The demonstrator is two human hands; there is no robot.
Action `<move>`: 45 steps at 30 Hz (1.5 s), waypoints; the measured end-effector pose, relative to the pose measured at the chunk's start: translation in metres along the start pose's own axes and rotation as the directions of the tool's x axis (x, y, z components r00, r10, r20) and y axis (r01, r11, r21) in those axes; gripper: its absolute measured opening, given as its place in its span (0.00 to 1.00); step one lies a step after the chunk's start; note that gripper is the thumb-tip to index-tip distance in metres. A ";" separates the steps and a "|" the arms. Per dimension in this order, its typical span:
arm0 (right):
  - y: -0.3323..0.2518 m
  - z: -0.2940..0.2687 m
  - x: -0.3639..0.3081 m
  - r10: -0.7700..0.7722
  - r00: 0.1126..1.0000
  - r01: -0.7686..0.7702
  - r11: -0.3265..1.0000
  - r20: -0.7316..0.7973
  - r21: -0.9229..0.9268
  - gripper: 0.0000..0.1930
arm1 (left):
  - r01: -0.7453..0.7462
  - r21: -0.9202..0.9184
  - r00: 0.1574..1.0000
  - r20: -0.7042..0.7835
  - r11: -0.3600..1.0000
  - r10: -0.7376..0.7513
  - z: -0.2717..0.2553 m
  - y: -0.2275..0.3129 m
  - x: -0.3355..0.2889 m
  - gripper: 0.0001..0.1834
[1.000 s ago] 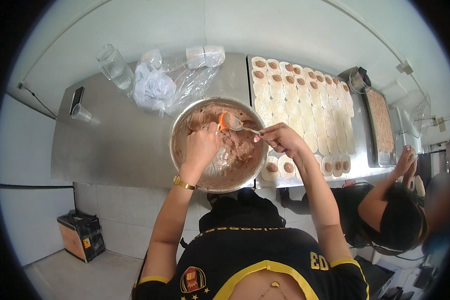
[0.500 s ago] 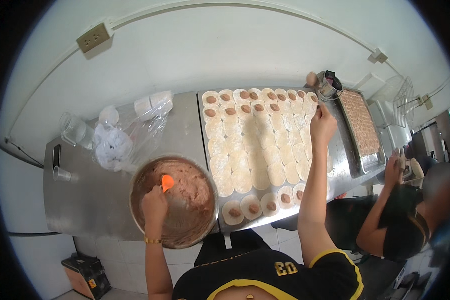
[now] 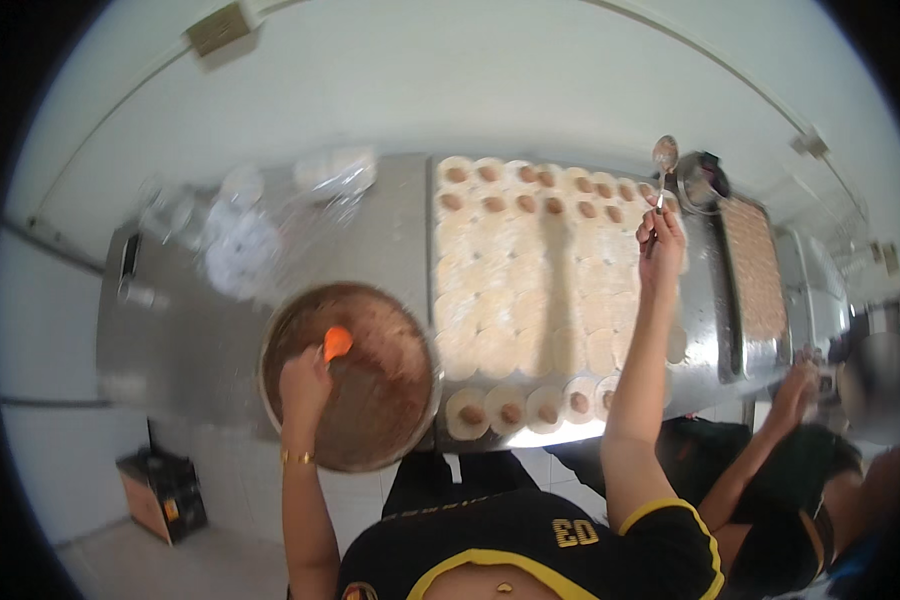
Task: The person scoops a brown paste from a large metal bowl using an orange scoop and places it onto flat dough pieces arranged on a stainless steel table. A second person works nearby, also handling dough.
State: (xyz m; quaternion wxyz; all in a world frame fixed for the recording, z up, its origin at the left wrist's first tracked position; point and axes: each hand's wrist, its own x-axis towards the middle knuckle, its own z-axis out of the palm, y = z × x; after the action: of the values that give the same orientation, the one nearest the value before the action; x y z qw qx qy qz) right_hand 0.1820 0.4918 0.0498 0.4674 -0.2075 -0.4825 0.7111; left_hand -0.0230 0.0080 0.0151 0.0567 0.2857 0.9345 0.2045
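My left hand (image 3: 305, 388) is closed around an orange-headed spatula (image 3: 338, 342), holding it over a large steel bowl (image 3: 436, 385) of pinkish-brown ground filling (image 3: 388, 345). In my right hand (image 3: 662, 245) is a metal spoon (image 3: 665, 155) with a dark handle, its bowl pointing away from me and smeared with filling. That hand is above the far right part of a sheet of round, pale dough wrappers (image 3: 480, 270). Dabs of filling (image 3: 526, 203) sit on the wrappers of the two far rows. A separate near row of wrappers (image 3: 467, 413) also carries dabs, partly covered by my right forearm.
Right of the wrappers stand a metal pot (image 3: 703, 185) and a long tray (image 3: 755, 265) of brownish pieces. Plastic bags (image 3: 240, 250) and a wrapped white stack (image 3: 338, 172) lie at the far left. A co-worker's arm (image 3: 770, 420) reaches in at the right.
My right hand has tipped the spoon up, so its bowl now shows above the hand. The second row appears to hold more filling. My left hand stays at the bowl; the whole view has shifted.
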 end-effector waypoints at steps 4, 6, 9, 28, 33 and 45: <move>-0.011 0.101 -0.060 0.478 0.809 -0.225 0.789 0.342 -0.572 0.07 | -0.018 0.031 0.998 0.065 0.999 0.016 -0.001 -0.008 0.005 0.12; 0.031 0.137 -0.094 0.418 0.721 0.186 0.651 0.552 -0.736 0.08 | 0.062 0.068 0.988 0.135 0.996 -0.070 -0.009 -0.007 0.005 0.13; 0.057 0.229 -0.170 0.368 0.598 0.723 0.135 0.712 -0.677 0.09 | 0.180 0.106 0.969 0.152 0.978 -0.195 -0.007 -0.025 -0.006 0.13; 0.143 0.268 -0.285 0.479 0.571 0.791 -0.106 0.666 -0.602 0.08 | 0.233 -0.075 0.960 0.179 0.970 -0.216 0.027 -0.049 0.024 0.11; 0.135 0.268 -0.285 0.398 0.727 0.680 -0.300 0.560 -0.669 0.07 | 0.178 -0.031 0.969 0.180 0.984 -0.170 0.023 -0.041 0.024 0.12; 0.134 0.267 -0.311 0.403 0.696 0.704 -0.223 0.594 -0.674 0.13 | 0.320 -0.293 0.944 0.177 0.901 -0.278 0.029 -0.063 0.036 0.16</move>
State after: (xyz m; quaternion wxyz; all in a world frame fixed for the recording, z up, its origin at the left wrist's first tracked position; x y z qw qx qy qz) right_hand 0.0684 0.0786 0.0029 0.0096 -0.1367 -0.9906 -0.0032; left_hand -0.0785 -0.0094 -0.0370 0.1940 0.1387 0.9163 0.3217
